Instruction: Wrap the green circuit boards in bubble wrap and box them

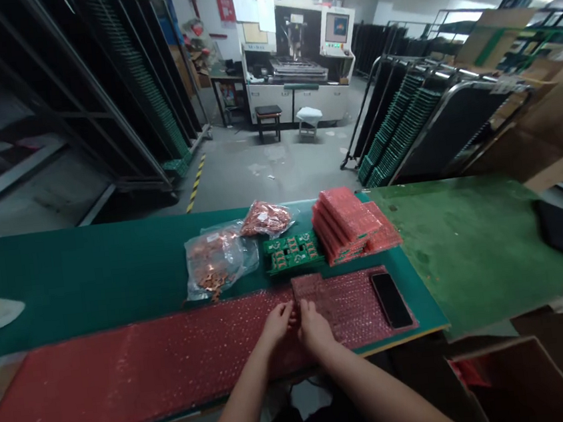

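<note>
1. Head view: the left hand and the right hand come together over the near side of the desk, a narrow gap between them.
2. The fingers of both hands are curled and bunched at a folded bubble-wrap packet; whether they are clamped on it or merely rest against it, I cannot tell.
3. This packet is right at the fingers, reaching just beyond them and to the right, on top of a long red bubble-wrap sheet. The sheet runs far to the left of the fingers and a shorter way to the right.
4. Just beyond the fingers and the packet sit green circuit boards.
5. Beyond and to the right of the fingers, red wrapped packs are piled up, next to the boards.
6. Beyond and to the left lies a clear bag of copper-coloured pieces; a second bag lies farther off, behind the boards.
7. Right of the fingers, a dark phone lies on the sheet's end.
</note>
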`<move>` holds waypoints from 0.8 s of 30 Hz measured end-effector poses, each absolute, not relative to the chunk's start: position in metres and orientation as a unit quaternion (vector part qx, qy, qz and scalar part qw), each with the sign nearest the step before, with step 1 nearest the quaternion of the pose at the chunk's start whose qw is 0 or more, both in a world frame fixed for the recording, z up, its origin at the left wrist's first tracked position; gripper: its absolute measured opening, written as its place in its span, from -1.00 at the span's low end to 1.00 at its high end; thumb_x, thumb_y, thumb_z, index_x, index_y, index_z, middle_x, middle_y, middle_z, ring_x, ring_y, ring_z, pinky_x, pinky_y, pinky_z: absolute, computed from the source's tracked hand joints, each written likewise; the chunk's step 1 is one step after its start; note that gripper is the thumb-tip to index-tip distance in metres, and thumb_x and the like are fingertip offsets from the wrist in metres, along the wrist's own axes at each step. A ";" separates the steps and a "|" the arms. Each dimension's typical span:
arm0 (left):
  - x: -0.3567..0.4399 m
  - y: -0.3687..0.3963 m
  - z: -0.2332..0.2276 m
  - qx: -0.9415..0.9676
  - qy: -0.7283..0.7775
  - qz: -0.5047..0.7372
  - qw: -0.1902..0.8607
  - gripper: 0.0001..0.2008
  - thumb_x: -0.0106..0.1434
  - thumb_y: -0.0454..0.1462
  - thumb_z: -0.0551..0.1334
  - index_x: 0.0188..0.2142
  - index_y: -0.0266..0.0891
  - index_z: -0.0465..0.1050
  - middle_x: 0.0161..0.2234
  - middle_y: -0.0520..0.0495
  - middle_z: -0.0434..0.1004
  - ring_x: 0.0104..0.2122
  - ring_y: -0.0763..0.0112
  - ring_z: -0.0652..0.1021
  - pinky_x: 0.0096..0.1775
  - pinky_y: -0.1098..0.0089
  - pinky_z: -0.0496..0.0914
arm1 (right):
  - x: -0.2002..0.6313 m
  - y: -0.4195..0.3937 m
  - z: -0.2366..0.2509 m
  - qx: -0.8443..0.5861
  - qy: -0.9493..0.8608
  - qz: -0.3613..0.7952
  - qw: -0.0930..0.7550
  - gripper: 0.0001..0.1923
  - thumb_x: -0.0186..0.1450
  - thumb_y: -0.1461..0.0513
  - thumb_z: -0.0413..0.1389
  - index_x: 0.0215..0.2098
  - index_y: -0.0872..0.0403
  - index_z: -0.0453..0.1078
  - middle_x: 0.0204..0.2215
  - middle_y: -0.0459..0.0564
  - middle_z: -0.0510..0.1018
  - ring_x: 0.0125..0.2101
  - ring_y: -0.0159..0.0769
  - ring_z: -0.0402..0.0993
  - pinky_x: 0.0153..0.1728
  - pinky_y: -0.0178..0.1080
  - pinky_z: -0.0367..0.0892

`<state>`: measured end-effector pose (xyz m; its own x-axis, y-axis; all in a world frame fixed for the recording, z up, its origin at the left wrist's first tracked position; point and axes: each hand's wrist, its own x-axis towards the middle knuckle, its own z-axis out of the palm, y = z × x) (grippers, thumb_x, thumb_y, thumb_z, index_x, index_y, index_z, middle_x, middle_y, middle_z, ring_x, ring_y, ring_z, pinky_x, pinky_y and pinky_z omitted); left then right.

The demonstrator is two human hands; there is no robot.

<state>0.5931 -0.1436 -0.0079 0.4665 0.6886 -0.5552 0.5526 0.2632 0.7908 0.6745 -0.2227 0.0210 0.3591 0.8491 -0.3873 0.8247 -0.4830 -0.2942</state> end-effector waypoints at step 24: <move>0.671 0.014 0.032 0.936 0.290 -0.121 0.161 0.15 -0.21 -0.05 0.42 0.28 -0.17 -0.20 0.24 -0.40 -0.07 0.23 -0.05 -0.02 0.17 -0.02 -0.22 | 0.686 -0.239 -0.030 -0.780 -0.446 0.358 0.253 -0.34 0.04 0.37 0.10 0.14 0.20 0.16 -0.01 0.18 0.33 0.00 -0.20 0.32 0.06 -0.23 0.20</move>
